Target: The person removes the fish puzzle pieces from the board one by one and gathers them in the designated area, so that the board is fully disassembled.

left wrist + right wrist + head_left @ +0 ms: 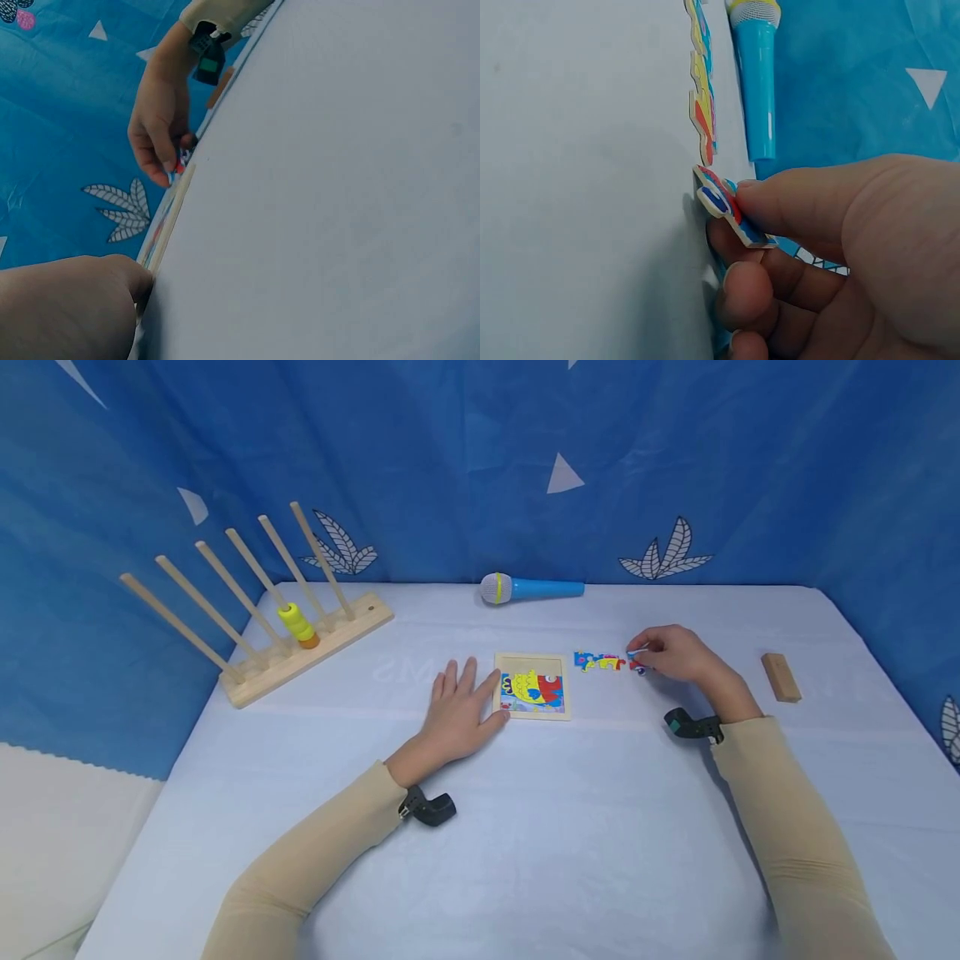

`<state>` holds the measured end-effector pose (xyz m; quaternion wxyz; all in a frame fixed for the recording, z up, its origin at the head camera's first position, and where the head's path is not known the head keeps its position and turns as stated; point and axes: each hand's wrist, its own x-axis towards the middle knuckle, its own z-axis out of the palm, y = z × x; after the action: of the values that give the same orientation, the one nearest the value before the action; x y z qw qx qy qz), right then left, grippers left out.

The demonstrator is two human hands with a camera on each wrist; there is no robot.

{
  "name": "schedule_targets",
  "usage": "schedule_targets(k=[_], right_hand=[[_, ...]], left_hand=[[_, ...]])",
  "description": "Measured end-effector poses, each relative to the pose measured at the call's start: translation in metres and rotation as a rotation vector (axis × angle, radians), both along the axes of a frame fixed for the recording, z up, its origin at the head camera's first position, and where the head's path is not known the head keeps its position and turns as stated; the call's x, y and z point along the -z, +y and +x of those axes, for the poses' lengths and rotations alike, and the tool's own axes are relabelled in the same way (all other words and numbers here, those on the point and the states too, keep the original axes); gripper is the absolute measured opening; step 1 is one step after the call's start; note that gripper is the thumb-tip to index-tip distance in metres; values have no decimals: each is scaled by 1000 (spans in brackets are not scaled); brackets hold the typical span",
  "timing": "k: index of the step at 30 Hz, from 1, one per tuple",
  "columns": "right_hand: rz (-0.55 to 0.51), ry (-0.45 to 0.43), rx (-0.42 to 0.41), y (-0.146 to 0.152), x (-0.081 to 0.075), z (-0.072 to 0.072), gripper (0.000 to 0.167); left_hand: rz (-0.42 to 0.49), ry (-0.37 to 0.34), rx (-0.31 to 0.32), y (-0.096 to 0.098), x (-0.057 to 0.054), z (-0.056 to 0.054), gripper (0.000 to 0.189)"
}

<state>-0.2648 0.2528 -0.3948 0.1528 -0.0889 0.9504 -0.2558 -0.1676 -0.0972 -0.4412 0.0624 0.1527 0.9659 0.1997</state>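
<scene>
- Head view: left hand point(459, 718) spread wide, nothing held, thumb and index touching puzzle tray point(532, 716) at its left edge; fish picture point(536, 687) shows, strip above it bare. Left wrist view gives tray edge-on.
- Right hand point(671, 653) pinches 1 puzzle piece point(729, 208), right of tray; printed face clearer in right wrist view.
- Loose pieces point(600, 662) between, in a row.
- Tabletop point(712, 614) spreads right to wooden block point(781, 677), back to microphone point(543, 588) near far edge.
</scene>
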Motion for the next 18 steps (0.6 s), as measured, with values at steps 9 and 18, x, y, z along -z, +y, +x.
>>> schedule_targets(k=[9, 18], right_hand=[[46, 28, 46, -10, 2, 3, 30], [115, 68, 112, -13, 1, 6, 28]], left_hand=[[-1, -1, 0, -3, -1, 1, 70], [-1, 3, 2, -1, 0, 0, 70]])
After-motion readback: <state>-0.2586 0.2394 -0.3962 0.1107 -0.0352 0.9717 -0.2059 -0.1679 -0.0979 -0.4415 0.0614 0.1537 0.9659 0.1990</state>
